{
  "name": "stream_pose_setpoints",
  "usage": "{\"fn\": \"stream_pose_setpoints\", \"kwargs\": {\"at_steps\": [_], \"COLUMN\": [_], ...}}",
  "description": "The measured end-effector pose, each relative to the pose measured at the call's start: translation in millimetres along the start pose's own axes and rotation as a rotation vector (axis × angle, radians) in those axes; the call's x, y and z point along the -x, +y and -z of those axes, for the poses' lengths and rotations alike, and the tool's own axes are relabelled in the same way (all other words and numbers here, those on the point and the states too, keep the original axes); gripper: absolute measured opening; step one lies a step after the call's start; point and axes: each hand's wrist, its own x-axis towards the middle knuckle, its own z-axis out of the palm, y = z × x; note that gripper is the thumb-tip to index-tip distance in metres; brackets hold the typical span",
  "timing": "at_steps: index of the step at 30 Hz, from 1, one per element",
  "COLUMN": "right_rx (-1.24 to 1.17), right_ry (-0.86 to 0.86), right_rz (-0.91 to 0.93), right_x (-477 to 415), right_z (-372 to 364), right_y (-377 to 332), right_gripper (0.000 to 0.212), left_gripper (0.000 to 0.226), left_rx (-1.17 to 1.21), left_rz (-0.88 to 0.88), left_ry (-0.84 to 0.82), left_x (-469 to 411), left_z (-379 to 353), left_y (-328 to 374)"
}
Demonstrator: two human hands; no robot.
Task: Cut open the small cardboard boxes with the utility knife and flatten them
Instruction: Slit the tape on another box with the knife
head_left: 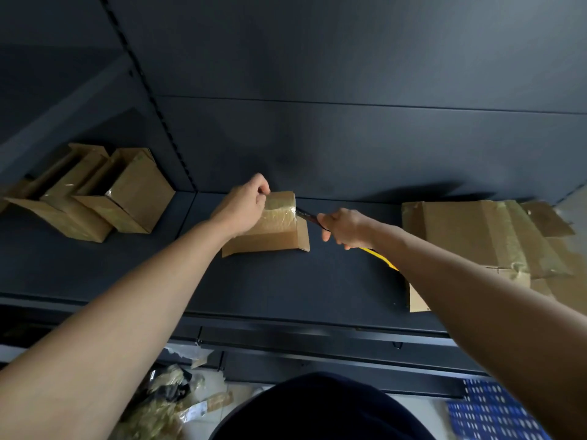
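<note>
At the centre of the dark grey metal shelf lies the small brown cardboard box with clear tape over its top, its near flap folded outward. The left hand grips the box's top at its eleven o'clock corner, fingers curled over the far edge. The right hand, at three o'clock of the box, is clenched round the yellow-handled utility knife; the blade tip meets the taped right edge. At nine o'clock, well apart, stand several upright brown cardboard boxes. At three o'clock, behind the right forearm, lies a stack of flattened taped cardboard, partly hidden by that arm. Torn packaging scraps lie on the floor at seven o'clock.
</note>
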Motion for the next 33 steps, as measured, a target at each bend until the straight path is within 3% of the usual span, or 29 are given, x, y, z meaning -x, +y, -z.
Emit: {"fn": "stream_pose_setpoints", "kwargs": {"at_steps": [1, 4, 7, 10, 16, 23, 26, 30, 33], "right_rx": [0.038, 0.113, 0.143, 0.155, 0.066, -0.121, -0.165, -0.083, -0.046], "right_ry": [-0.002, -0.033, -0.012, 0.032, 0.119, 0.185, 0.203, 0.302, 0.230], "right_rz": [0.004, -0.010, 0.015, 0.030, -0.012, -0.106, -0.184, -0.312, -0.278], "right_x": [0.8, 0.6, -2.4, -1.8, -6.7, -17.1, -21.4, -21.6, -28.4], "right_z": [-0.7, -4.3, -11.6, -16.1, -26.4, -25.7, -15.0, 4.7, -10.5], "right_y": [-1.9, -4.9, -3.6, -3.0, -11.2, -17.4, -10.0, 15.0, 11.4], "right_gripper": [0.045, 0.045, 0.036, 0.033, 0.034, 0.041, 0.039, 0.040, 0.041], "left_gripper": [0.006, 0.028, 0.050, 0.054, 0.039, 0.039, 0.024, 0.022, 0.019], "left_rx": [0.009, 0.006, -0.185, -0.325, -0.317, -0.347, -0.332, -0.294, -0.253], "left_rz": [-0.008, 0.014, -0.035, -0.131, -0.126, -0.108, -0.090, -0.066, -0.015], "left_ry": [-0.013, -0.064, -0.091, -0.098, -0.115, -0.133, -0.143, -0.095, -0.017], "left_x": [-0.8, -2.8, -3.4, -4.5, -5.9, -4.7, -3.1, 2.9, 0.4], "left_z": [-0.2, -0.8, 0.4, 3.0, 2.7, 0.5, 3.7, 1.8, 1.3], "left_y": [-1.8, -4.8, -6.3, -7.2, -0.6, 6.7, 3.7, -5.1, 4.4]}}
